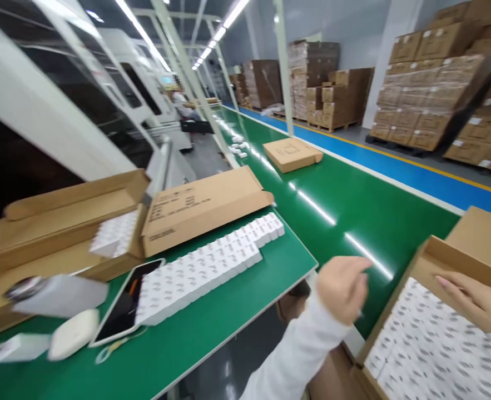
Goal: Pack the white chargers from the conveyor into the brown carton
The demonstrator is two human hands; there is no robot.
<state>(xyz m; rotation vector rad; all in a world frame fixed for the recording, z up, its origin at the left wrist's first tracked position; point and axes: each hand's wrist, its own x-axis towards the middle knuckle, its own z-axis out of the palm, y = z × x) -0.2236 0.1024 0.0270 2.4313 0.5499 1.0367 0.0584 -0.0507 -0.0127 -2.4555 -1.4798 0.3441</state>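
Note:
My left hand [342, 288] is raised over the gap between the green table [228, 311] and the green conveyor [337, 205]; its fingers are bent, with nothing visible between them. At the right, my right hand [479, 297] hovers over an open carton [449, 253], fingers stretched out and apart. Rows of small white printed boxes [432, 344] fill much of that carton. On the table, a long block of similar white boxes [199, 269] stands beside a tablet [124, 303] and a closed brown carton [203, 205].
At left are an open carton [62, 244] with some white boxes, a white container [62, 295], a white rounded case [74, 334] and a small box [21, 348]. A flat carton [292, 154] lies on the conveyor. A person [182, 103] sits farther back.

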